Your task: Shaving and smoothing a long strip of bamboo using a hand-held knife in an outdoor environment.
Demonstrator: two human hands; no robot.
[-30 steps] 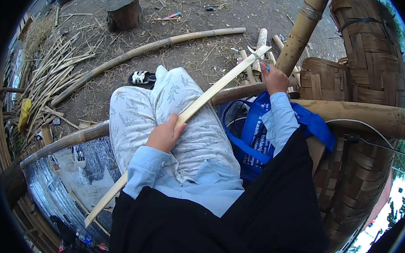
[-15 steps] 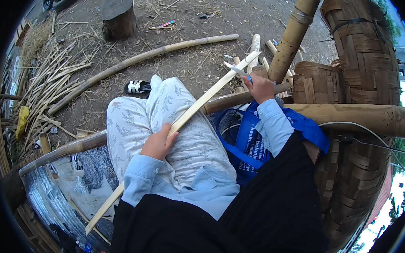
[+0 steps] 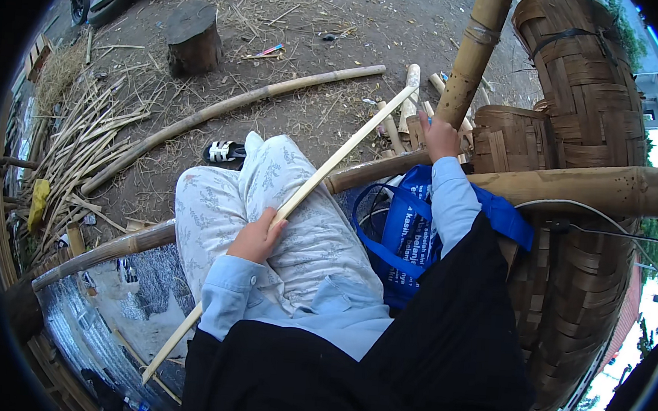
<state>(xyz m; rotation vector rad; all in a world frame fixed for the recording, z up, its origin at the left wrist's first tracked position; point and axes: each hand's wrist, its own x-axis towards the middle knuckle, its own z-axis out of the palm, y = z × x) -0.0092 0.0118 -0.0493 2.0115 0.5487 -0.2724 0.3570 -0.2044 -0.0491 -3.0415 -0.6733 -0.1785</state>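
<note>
A long pale bamboo strip (image 3: 343, 152) runs diagonally across my lap, its far end raised beyond my knees. My left hand (image 3: 258, 236) is closed round it over my thigh, and its lower end passes under my left sleeve. Close to the upright bamboo post (image 3: 471, 60), my right hand (image 3: 441, 140) is apart from the strip, its fingers curled and thumb raised. Half a second ago it gripped a small knife with a blue handle; the hand now hides that knife. Below my right forearm lies a blue bag (image 3: 407, 229) with white print.
A horizontal bamboo pole (image 3: 571, 189) and large woven bamboo pieces (image 3: 592, 93) stand at my right. Beyond my knees are a long bamboo pole (image 3: 237, 103), a tree stump (image 3: 194, 39) and a sandal (image 3: 224, 152). Split strips (image 3: 84, 138) lie heaped at the left.
My right hand has moved off the strip, to the right and slightly nearer, turning so the knife blade no longer shows. My left hand keeps its hold, and the strip has barely shifted.
</note>
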